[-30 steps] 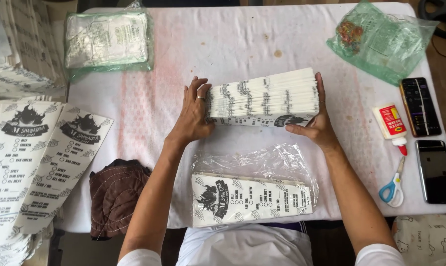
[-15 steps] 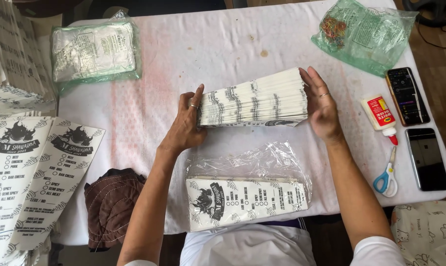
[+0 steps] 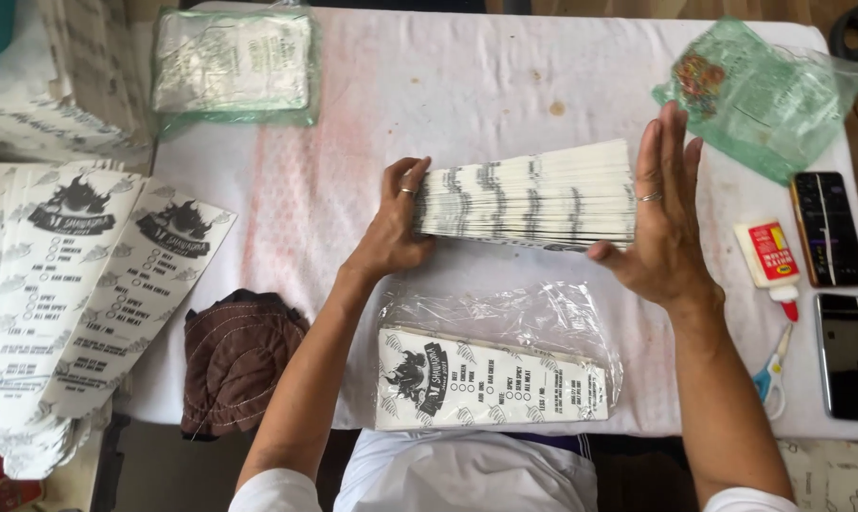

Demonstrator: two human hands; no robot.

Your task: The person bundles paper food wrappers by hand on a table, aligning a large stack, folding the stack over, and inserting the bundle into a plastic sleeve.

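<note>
Desk (image 3: 467,85): white cloth, faint pink stains
Paper stack (image 3: 529,196): on edge at desk centre
Left hand (image 3: 396,223): fingers curled on stack's left end
Right hand (image 3: 661,213): fingers open, flat against right end

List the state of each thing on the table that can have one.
Paper stack: on edge, pressed between left hand and right hand.
Clear bag: open, flat sleeves lying on it.
Glue bottle: capped, lying down.
Scissors: closed.
Two phones: screens dark.
Green bag: crumpled.
</note>
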